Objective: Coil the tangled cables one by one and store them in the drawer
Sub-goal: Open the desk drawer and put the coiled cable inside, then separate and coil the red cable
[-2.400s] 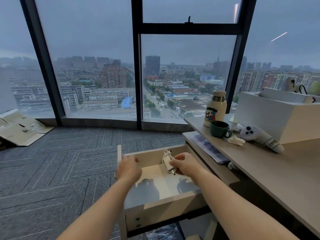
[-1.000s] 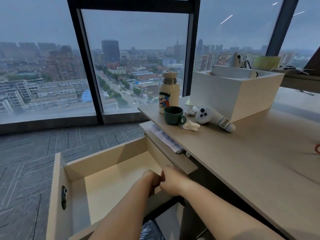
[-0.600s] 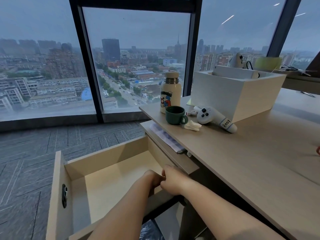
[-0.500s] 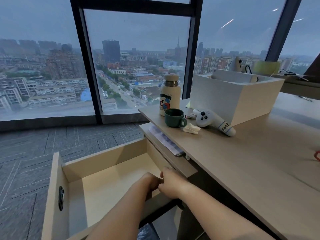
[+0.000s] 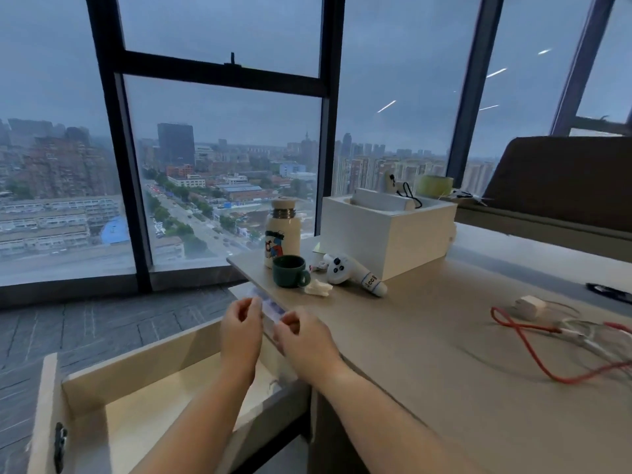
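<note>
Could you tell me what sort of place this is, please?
Most likely a high-rise office: floor-to-ceiling windows look down over a city, and a long desk with an open drawer stands on grey carpet tiles.

The tangled cables (image 5: 578, 333) are cut off by the right edge, and the red and white strands are blurred where they cross, so the crossings cannot be followed. The drawer (image 5: 136, 371) is cut off by the bottom edge, and its right part is hidden behind the two forearms. A small pale shape (image 5: 273, 384) seen between the forearms is too blurred to be identified. The fingertips of the left hand (image 5: 241, 331) and the right hand (image 5: 302, 340) are blurred, so it cannot be told whether anything is pinched. A patterned sheet (image 5: 272, 306) is partly covered by the hands. A black object (image 5: 608, 289) is cut off at the right edge.
</note>
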{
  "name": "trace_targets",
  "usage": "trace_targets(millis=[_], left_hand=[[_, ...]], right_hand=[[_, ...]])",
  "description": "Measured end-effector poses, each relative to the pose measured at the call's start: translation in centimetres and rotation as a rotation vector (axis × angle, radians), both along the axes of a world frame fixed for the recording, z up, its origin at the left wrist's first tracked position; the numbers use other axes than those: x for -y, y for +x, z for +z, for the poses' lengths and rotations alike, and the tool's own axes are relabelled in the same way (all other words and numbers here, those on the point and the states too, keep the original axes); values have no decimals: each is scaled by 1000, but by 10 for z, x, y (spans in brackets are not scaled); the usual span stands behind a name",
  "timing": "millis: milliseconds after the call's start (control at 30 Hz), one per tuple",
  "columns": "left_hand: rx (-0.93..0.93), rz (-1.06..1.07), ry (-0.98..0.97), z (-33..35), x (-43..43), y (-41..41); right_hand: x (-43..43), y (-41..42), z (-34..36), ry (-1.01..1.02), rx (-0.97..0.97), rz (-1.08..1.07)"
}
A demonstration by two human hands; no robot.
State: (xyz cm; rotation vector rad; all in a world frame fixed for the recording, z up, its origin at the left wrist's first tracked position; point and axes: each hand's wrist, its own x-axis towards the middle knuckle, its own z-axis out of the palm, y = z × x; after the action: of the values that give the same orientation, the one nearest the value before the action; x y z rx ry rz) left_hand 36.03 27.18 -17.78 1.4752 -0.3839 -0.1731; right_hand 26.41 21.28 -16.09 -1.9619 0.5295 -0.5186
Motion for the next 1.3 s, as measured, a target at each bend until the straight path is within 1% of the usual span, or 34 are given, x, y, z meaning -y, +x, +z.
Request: trace_targets(millis=[100,200,367,533,600,633,700,767,833,867,933,1000,1067,1133,1167,1200,1300], left_hand=[[211,-172,-40,35,8,-51],[342,-341,-42,53,27,-97],[453,-630,-73,65,78,-198],[525,-911,-92,64,131,-299],[601,-980,-43,58,151,-333],[663,-991,-22,55,160,-347],[803,-967,66,48,178,-372],[907,-924,207,42,195,-388],[1054,-913,364,36,208,-396],[1122,-932,420,35,211,-400],[1240,-982,475,33,218,-407],[1339,-999,483,32,225,-413],[1369,-1025,473,31,234,-415],[1322,-1080,474,30,238,-414],[1289,-1092,454,29,240,-412],[1251,-1092,428,29,240,-412],[1146,-1070,374,32,240,-411]], right_hand=[[4,-35,29,32,180,-91],[20,-84,47,-1,289,-205],[57,-205,59,-192,253,-485],[80,-321,51,-352,208,-776],[83,-362,45,-433,138,-878],[85,-382,41,-483,69,-927],[93,-418,31,-576,-75,-1016],[106,-448,20,-649,-196,-1087],[118,-465,11,-613,-296,-1135],[125,-470,7,-581,-317,-1160],[140,-476,6,-562,-395,-1242],[155,-483,7,-566,-513,-1324],[170,-493,8,-423,-553,-1365],[181,-501,11,-248,-485,-1368],[183,-505,13,-209,-446,-1364],[184,-507,15,-205,-436,-1364],[180,-511,20,-300,-532,-1399]])
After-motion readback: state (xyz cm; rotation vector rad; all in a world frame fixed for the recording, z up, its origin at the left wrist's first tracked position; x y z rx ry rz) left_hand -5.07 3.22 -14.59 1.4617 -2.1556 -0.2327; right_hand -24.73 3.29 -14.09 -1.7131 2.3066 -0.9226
